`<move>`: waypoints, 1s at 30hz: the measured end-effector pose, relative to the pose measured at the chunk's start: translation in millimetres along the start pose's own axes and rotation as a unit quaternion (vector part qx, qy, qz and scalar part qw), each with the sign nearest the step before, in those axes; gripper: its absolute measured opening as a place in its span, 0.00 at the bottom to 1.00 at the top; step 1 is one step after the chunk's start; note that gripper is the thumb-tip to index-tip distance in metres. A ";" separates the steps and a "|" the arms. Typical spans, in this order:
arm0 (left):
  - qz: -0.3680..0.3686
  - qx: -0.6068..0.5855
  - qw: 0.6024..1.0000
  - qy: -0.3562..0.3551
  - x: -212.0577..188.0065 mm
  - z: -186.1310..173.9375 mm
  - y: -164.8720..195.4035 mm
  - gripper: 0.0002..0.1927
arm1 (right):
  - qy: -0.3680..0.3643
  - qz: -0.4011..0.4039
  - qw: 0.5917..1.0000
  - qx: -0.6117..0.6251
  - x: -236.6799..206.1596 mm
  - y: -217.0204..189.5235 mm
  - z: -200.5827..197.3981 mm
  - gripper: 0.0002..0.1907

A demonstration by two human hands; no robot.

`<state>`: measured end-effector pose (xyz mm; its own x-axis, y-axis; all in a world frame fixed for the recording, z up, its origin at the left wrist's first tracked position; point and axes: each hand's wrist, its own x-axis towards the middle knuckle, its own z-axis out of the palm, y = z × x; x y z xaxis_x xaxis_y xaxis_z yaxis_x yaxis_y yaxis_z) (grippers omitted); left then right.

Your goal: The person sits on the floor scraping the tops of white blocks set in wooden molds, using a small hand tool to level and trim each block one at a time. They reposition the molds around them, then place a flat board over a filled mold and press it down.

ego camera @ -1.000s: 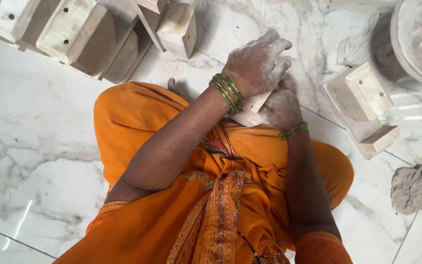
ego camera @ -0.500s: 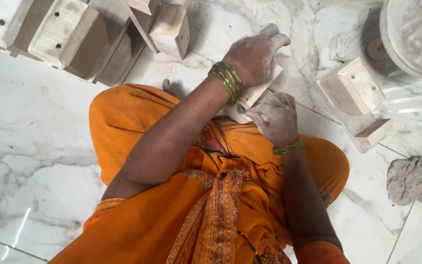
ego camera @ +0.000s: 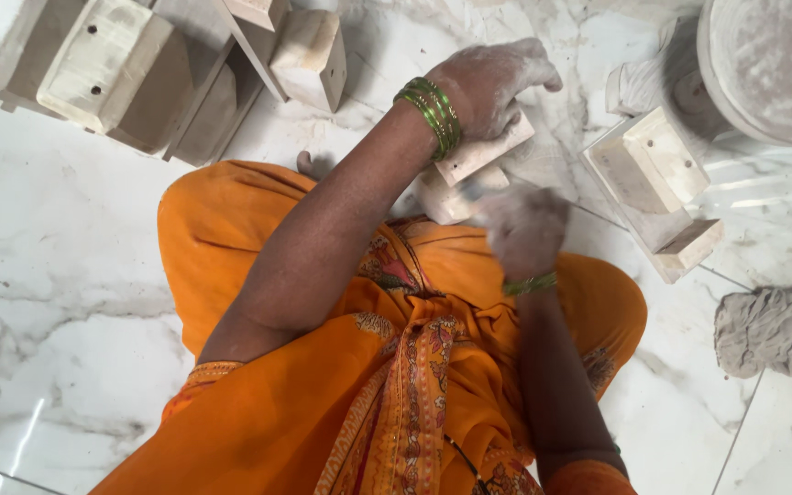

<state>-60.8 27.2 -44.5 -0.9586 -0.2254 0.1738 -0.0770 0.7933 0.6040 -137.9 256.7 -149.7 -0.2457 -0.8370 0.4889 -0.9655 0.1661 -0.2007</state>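
Seen from above, a dusty left hand [ego camera: 497, 82] is clamped on a pale block [ego camera: 483, 156] over the orange-draped lap, the blurred right hand [ego camera: 526, 229] half-closed touching it; a slip could drop it onto the marble floor [ego camera: 66, 275].

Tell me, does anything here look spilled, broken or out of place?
Nothing looks broken. A crumpled grey lump, cloth or clay, lies alone on the marble floor. Pale dust coats both hands: the left hand presses a pale block, and the right hand is blurred.
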 end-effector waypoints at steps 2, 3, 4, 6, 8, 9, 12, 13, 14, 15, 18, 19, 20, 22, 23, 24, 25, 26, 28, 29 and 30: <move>0.004 -0.010 1.000 0.008 -2.5 1.4 0.9 0.24 | 0.006 0.076 0.993 -0.089 -0.5 5.3 -5.7 0.09; 0.003 -0.014 1.000 0.013 -2.9 1.9 1.7 0.24 | 0.014 0.111 0.984 -0.135 0.4 8.4 -7.9 0.12; 0.003 -0.016 1.000 0.020 -1.8 0.8 1.3 0.24 | 0.029 0.118 0.989 -0.089 1.3 10.1 -9.8 0.12; 0.011 -0.012 0.999 0.032 -1.0 0.0 0.2 0.23 | 0.051 0.132 0.990 0.005 3.2 9.0 -11.2 0.13; 0.023 -0.011 0.999 0.034 -0.7 0.8 -1.5 0.23 | -0.060 0.226 0.846 0.479 3.9 0.2 -10.5 0.12; 0.037 -0.013 0.999 0.029 -2.4 -0.2 -4.6 0.23 | -0.028 0.123 0.944 0.305 3.9 -5.6 -10.7 0.12; 0.076 0.005 0.996 0.047 -5.3 -1.3 -8.4 0.22 | -0.053 0.049 0.995 0.073 -0.4 -21.1 -16.6 0.12; 0.082 -0.003 0.996 0.042 -5.2 -3.0 -8.5 0.22 | -0.058 0.036 0.995 0.069 -3.1 -19.4 -23.0 0.16; 0.086 -0.010 0.996 0.037 -5.0 -4.5 -7.5 0.22 | -0.066 0.022 0.995 0.068 -7.2 -13.9 -30.9 0.21; 0.078 -0.015 0.996 0.027 -6.2 -6.0 -5.3 0.22 | -0.073 0.007 0.995 0.068 -13.6 -3.0 -41.5 0.25; 0.056 -0.021 0.998 0.015 -10.0 -14.2 1.7 0.22 | 0.009 0.064 0.998 0.027 -53.3 53.2 -81.2 0.23; 0.054 -0.022 0.998 0.015 -10.7 -16.1 4.4 0.22 | 0.067 0.100 0.988 0.100 -75.8 75.2 -94.1 0.17; 0.052 -0.022 0.998 0.016 -11.4 -17.8 6.7 0.22 | 0.063 0.157 0.985 0.035 -104.5 95.0 -106.7 0.19; 0.059 -0.025 0.998 0.021 -12.7 -19.9 10.1 0.22 | 0.021 0.415 0.909 -0.010 -174.4 122.0 -123.0 0.14; 0.063 -0.027 0.997 0.025 -12.4 -20.2 11.4 0.22 | -0.020 0.530 0.846 -0.053 -213.4 126.6 -126.0 0.14; 0.063 -0.022 0.997 0.027 -12.5 -20.3 12.1 0.22 | -0.074 0.540 0.829 -0.123 -254.1 125.0 -128.3 0.17; 0.061 -0.016 0.998 0.030 -12.6 -20.4 12.4 0.22 | -0.129 0.547 0.805 -0.191 -293.8 116.1 -126.6 0.21; 0.058 -0.011 0.998 0.033 -12.9 -20.2 12.5 0.22 | -0.150 0.608 0.758 -0.182 -330.5 103.3 -124.2 0.29; 0.045 -0.008 0.999 0.028 -13.0 -19.9 12.6 0.22 | -0.146 0.608 0.755 -0.199 -390.1 66.0 -114.3 0.35; 0.039 -0.006 0.999 0.026 -12.9 -19.8 12.5 0.22 | -0.088 0.683 0.706 -0.165 -410.9 45.9 -108.6 0.42; 0.041 -0.003 0.999 0.028 -12.5 -19.6 12.5 0.22 | -0.029 0.749 0.649 -0.129 -424.8 27.2 -102.1 0.49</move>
<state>-44.5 28.8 -23.8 -0.9445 -0.1917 0.2667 0.0031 0.8067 0.5910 -68.6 669.9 -276.2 -0.9293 0.3473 -0.1257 0.3688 0.8918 -0.2622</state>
